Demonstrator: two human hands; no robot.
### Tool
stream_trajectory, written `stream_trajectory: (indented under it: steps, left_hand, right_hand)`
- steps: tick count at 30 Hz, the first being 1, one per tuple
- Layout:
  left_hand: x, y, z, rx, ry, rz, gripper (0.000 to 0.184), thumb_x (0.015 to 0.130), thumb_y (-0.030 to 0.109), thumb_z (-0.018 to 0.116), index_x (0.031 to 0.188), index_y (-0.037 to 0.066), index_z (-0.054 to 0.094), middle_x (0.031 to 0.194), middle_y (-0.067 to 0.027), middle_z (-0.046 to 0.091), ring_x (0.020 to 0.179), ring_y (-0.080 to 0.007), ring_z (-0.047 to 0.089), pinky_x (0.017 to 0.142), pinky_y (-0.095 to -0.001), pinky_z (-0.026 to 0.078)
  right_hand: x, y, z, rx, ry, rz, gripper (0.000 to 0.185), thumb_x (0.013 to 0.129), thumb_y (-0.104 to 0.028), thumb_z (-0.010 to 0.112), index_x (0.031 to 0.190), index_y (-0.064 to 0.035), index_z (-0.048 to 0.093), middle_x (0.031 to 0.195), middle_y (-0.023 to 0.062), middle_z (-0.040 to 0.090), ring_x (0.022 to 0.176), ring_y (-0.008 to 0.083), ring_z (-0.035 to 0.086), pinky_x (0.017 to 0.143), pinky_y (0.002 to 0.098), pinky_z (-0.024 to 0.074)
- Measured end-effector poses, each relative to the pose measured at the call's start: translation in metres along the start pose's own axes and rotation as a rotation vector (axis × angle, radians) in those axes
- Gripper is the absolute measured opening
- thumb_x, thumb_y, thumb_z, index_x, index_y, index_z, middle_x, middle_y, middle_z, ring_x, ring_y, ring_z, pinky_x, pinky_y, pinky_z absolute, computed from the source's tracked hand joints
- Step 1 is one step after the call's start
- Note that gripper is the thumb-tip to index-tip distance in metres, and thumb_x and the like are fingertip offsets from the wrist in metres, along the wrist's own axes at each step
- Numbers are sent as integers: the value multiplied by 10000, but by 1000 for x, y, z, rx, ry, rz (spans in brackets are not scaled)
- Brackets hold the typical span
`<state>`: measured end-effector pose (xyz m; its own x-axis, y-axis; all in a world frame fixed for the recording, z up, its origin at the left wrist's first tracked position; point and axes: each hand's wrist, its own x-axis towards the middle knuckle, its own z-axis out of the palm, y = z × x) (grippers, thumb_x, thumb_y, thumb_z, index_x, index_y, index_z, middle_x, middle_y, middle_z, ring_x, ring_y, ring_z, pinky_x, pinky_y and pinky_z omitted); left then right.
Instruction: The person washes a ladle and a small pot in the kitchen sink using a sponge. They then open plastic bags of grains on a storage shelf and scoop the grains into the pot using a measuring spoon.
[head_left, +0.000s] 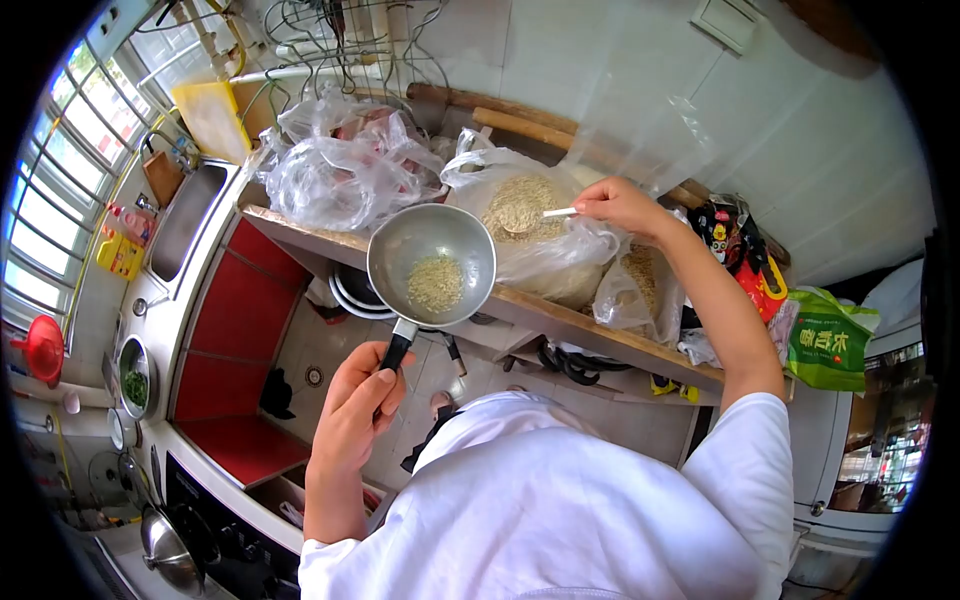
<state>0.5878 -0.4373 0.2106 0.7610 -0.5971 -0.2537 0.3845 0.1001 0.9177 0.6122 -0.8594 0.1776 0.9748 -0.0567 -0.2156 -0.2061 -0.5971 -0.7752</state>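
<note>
My left hand (357, 402) is wrapped round the black handle of a small metal saucepan (390, 265), held up in front of the shelf. Pale grains (435, 284) that look like rice or oats lie on the pan's bottom. My right hand (622, 207) pinches the white handle of a spoon (558, 212). The spoon's bowl sits in the heap of grain (525, 205) inside an open clear plastic bag (560, 262), and the grain partly hides it.
Bunched plastic bags (345, 165) lie on the wooden shelf (640, 335) at left; a second grain bag (640, 280) and a green packet (828, 340) are at right. A sink (190, 225), a metal bowl with greens (137, 378) and a stove (220, 520) line the left counter.
</note>
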Motion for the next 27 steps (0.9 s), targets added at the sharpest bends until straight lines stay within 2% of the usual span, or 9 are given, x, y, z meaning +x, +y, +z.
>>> stream_trajectory:
  steps: [7, 9, 16, 19, 21, 22, 23, 25, 27]
  left_hand:
    - [11, 0, 8, 47, -27, -28, 232, 880, 148, 436, 1005, -24, 530, 618, 39, 429, 453, -14, 321, 407, -167, 247]
    - [14, 1, 9, 54, -34, -24, 232, 883, 146, 432, 1006, -24, 530, 620, 38, 429, 458, -15, 324, 408, -168, 247]
    - [23, 3, 19, 54, -75, -27, 231, 890, 135, 422, 1020, -19, 533, 627, 36, 423, 470, -20, 324, 415, -167, 246]
    - [24, 2, 21, 40, -96, -31, 228, 898, 137, 422, 1024, -16, 535, 627, 39, 421, 475, -19, 321, 418, -167, 244]
    - [24, 0, 21, 24, -102, -38, 225, 907, 142, 424, 1024, -15, 535, 628, 40, 420, 479, -18, 320, 419, -167, 242]
    - [25, -2, 20, 22, -123, -23, 228, 921, 159, 430, 1027, -14, 535, 628, 43, 416, 482, -16, 318, 421, -165, 241]
    - [24, -3, 19, 22, -144, -7, 233, 935, 176, 436, 1030, -13, 534, 628, 47, 413, 486, -14, 316, 423, -164, 240]
    - [23, -6, 16, 18, -141, -5, 240, 945, 191, 441, 1032, -12, 532, 628, 49, 408, 486, -14, 313, 424, -163, 238]
    - [22, -6, 14, 15, -143, -2, 248, 954, 207, 446, 1034, -11, 531, 627, 51, 403, 486, -13, 311, 425, -162, 237]
  right_hand:
    - [-16, -12, -18, 53, 16, 111, 216, 845, -223, 615, 896, -33, 706, 682, -46, 538, 661, 61, 448, 602, 234, 361]
    - [-25, -23, -24, 4, 108, -35, 206, 859, -193, 601, 936, -29, 698, 671, -74, 527, 622, 26, 409, 552, 207, 324]
    - [-52, -95, -35, -50, 83, -84, 197, 856, -184, 603, 928, -26, 696, 670, -83, 509, 636, 26, 413, 564, 203, 333]
    - [-56, -111, -13, -68, 79, -146, 179, 850, -172, 606, 931, -41, 697, 647, -52, 529, 614, 36, 421, 546, 219, 339]
    - [-63, -118, 8, -394, 220, -337, 159, 839, -149, 605, 936, -61, 696, 642, 16, 564, 564, 82, 467, 525, 251, 362]
    - [-62, -111, 19, -552, 338, -557, 151, 815, -136, 629, 944, -96, 696, 648, 67, 547, 537, 169, 512, 495, 299, 388]
    - [-66, -114, 27, -552, 332, -559, 151, 815, -136, 629, 944, -96, 696, 648, 67, 547, 537, 169, 512, 495, 299, 388]
    - [-73, -120, 39, -799, 439, -706, 166, 788, -122, 654, 949, -104, 692, 634, 58, 509, 532, 222, 520, 465, 332, 394]
    - [-73, -119, 43, -800, 494, -794, 180, 774, -124, 670, 952, -110, 692, 616, 49, 470, 521, 226, 510, 443, 347, 387]
